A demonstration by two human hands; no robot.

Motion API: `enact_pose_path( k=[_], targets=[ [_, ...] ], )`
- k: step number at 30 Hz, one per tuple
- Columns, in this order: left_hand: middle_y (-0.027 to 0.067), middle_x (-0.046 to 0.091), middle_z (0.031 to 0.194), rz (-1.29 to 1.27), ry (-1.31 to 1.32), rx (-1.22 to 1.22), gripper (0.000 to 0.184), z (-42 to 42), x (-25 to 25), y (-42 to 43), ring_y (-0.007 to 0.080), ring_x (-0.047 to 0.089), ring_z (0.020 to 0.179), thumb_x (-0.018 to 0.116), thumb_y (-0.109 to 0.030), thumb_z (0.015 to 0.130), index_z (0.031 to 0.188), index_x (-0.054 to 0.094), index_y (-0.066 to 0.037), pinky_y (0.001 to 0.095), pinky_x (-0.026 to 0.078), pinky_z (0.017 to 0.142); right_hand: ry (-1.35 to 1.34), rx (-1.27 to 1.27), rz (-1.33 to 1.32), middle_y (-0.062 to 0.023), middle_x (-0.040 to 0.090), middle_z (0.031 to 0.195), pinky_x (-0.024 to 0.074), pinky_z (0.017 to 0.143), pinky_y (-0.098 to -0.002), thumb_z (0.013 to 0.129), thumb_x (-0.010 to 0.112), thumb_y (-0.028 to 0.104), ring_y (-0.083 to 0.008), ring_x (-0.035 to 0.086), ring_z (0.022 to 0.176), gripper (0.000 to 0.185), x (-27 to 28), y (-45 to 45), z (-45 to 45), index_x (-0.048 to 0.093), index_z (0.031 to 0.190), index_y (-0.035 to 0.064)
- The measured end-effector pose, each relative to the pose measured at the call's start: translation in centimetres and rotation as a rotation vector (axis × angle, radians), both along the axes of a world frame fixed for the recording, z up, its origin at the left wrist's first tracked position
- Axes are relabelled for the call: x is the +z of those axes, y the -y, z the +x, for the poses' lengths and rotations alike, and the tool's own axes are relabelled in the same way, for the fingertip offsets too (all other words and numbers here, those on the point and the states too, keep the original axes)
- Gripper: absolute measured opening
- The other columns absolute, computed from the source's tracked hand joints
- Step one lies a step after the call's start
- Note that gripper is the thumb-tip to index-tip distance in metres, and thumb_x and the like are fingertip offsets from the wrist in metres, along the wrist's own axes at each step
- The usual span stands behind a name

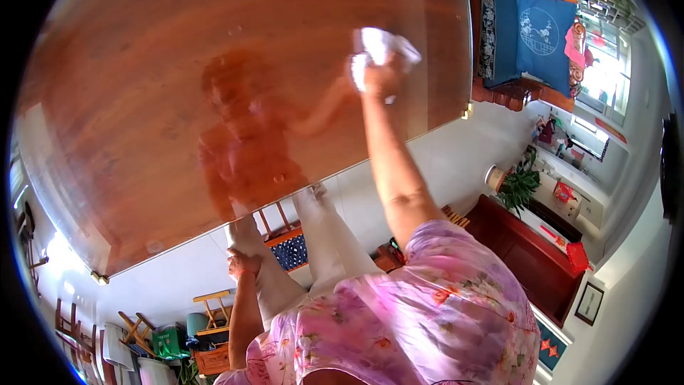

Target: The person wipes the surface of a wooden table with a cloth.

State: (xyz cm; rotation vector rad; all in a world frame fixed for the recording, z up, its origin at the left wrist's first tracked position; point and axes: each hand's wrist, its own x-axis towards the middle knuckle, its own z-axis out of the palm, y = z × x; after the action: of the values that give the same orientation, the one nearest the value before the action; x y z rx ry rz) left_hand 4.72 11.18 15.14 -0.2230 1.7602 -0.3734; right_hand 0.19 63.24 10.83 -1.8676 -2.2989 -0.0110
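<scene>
A white cloth (375,44) lies bunched on the glossy brown table (299,0), toward its right side. My right hand (383,77) presses on it with the arm stretched out, the fingers wrapped in and partly hidden by the cloth. Below the table's near edge, my left hand (244,262) rests against my light trouser leg (267,278), its fingers curled. The table surface mirrors my upper body and arm.
A wooden seat with a blue cushion (539,32) stands beyond the table's right end. Lower right are a potted plant (519,189) and a dark red cabinet (524,249). Small wooden stools (214,311) and a green bag (169,342) are at the lower left.
</scene>
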Motion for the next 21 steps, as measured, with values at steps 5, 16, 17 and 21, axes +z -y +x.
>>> enact_pose_path(
  k=[5, 16, 17, 21],
  targets=[
    [0.0214, 0.049, 0.124, 0.010, 0.004, -0.012, 0.106, 0.1, -0.3, 0.6, 0.0330, 0.057, 0.107, 0.073, -0.041, 0.062, 0.140, 0.015, 0.000, 0.0405, 0.047, 0.090, -0.293, 0.543, 0.004, -0.0126, 0.054, 0.112, 0.0455, 0.082, -0.0453, 0.066, 0.068, 0.002, -0.0318, 0.051, 0.104, 0.048, 2.7, 17.1, -8.8, 0.055, 0.112, 0.0085],
    [0.0211, 0.050, 0.123, 0.003, -0.031, -0.020, 0.106, 0.4, -0.4, 0.7, 0.0332, 0.056, 0.108, 0.076, -0.042, 0.061, 0.139, 0.018, -0.001, 0.0405, 0.046, 0.092, -0.460, 1.456, -0.441, -0.0036, 0.055, 0.109, 0.0430, 0.071, -0.0434, 0.068, 0.063, 0.022, -0.0250, 0.050, 0.099, 0.027, 3.1, 37.2, -10.5, 0.061, 0.095, 0.0168],
    [0.0212, 0.050, 0.123, 0.005, -0.021, -0.010, 0.105, 0.1, -0.2, 0.3, 0.0331, 0.056, 0.109, 0.076, -0.042, 0.061, 0.139, 0.018, -0.001, 0.0404, 0.046, 0.092, -0.454, 1.501, -0.415, -0.0032, 0.056, 0.105, 0.0438, 0.069, -0.0431, 0.065, 0.065, 0.022, -0.0245, 0.051, 0.096, 0.028, 3.3, 34.7, -11.4, 0.060, 0.093, 0.0173],
    [0.0213, 0.050, 0.123, -0.005, -0.012, 0.026, 0.105, 0.0, 0.3, -0.1, 0.0330, 0.056, 0.109, 0.076, -0.041, 0.061, 0.139, 0.018, 0.000, 0.0398, 0.046, 0.092, -0.469, 1.257, -0.212, -0.0046, 0.055, 0.100, 0.0494, 0.072, -0.0398, 0.069, 0.065, 0.021, -0.0250, 0.056, 0.091, 0.017, 3.2, 21.1, -15.8, 0.057, 0.084, 0.0160]
  ],
)
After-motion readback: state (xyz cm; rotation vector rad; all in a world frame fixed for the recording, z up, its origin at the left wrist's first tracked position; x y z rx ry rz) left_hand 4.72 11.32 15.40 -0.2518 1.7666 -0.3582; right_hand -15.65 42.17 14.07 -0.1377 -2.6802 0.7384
